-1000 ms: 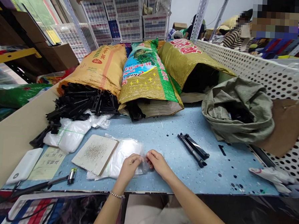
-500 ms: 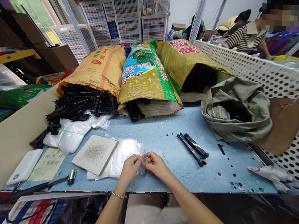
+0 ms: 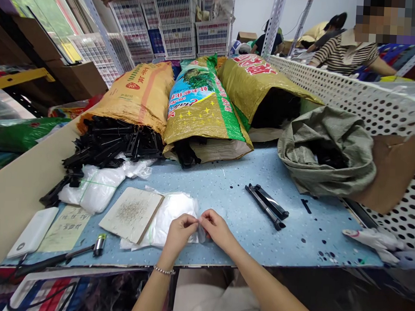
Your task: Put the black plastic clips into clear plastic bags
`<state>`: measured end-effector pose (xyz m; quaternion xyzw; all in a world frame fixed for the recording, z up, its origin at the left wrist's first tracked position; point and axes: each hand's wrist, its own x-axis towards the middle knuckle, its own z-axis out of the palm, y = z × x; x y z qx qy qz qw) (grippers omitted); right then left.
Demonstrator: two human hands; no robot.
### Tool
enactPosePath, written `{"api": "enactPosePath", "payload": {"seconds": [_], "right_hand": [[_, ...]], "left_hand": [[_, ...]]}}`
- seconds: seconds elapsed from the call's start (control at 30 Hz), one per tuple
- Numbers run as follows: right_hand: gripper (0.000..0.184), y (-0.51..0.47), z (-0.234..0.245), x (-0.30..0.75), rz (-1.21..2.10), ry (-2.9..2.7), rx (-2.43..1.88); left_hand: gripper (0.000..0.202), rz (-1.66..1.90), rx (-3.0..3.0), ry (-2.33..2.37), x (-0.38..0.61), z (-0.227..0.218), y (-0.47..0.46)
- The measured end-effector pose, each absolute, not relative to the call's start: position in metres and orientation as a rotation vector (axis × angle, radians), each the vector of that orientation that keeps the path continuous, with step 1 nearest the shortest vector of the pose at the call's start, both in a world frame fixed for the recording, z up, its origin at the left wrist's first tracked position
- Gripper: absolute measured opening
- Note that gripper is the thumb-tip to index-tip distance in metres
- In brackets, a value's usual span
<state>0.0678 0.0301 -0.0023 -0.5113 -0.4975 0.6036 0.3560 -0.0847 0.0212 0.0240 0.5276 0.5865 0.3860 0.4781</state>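
Observation:
At the near edge of the blue table, my left hand (image 3: 180, 232) and my right hand (image 3: 216, 227) meet fingertip to fingertip. Both pinch the edge of a thin clear plastic bag (image 3: 201, 236), which hangs below the fingers. A stack of the same clear bags (image 3: 180, 205) lies just left of and behind my hands, tied with a thin green string. On part of this stack rests a square tile-like board (image 3: 131, 214) with brown specks. Two long black plastic parts (image 3: 267, 207) lie side by side to the right, apart from my hands.
Woven sacks of black parts, an orange one (image 3: 137, 91) and a gold-green one (image 3: 202, 113), stand at the back. A grey sack (image 3: 326, 148) is at right. A hammer (image 3: 98, 245), a white power bank (image 3: 33, 232) and a glove (image 3: 373, 241) lie about. Someone in stripes sits beyond the perforated panel.
My fingertips have drawn together on the bag's edge, the right hand shifting slightly left. The striped-shirt person's arm has moved outward. The things on the table have stayed put.

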Motion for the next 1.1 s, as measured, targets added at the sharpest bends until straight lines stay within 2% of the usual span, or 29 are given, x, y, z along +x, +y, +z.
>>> {"api": "enactPosePath", "payload": {"seconds": [0.3, 0.77, 0.87, 0.97, 1.1], "right_hand": [[0.006, 0.027, -0.003, 0.068, 1.548, -1.304, -1.279], [0.009, 0.007, -0.006, 0.094, 1.427, -1.297, -1.353], [0.010, 0.000, -0.002, 0.101, 1.375, -1.351, -1.379], [0.012, -0.001, 0.005, 0.118, 1.218, -1.531, -1.416], [0.022, 0.013, 0.019, 0.176, 0.591, -1.744, -1.627]], "left_hand": [[0.013, 0.977, 1.212, 1.405, -0.086, 0.022, 0.022], [0.008, 1.128, 1.338, 1.443, -0.084, 0.016, 0.017], [0.018, 1.123, 1.507, 1.424, -0.080, 0.019, 0.011], [0.022, 1.049, 1.751, 1.447, -0.075, 0.022, 0.008], [0.017, 0.947, 1.820, 1.551, -0.069, 0.023, 0.007]]}}
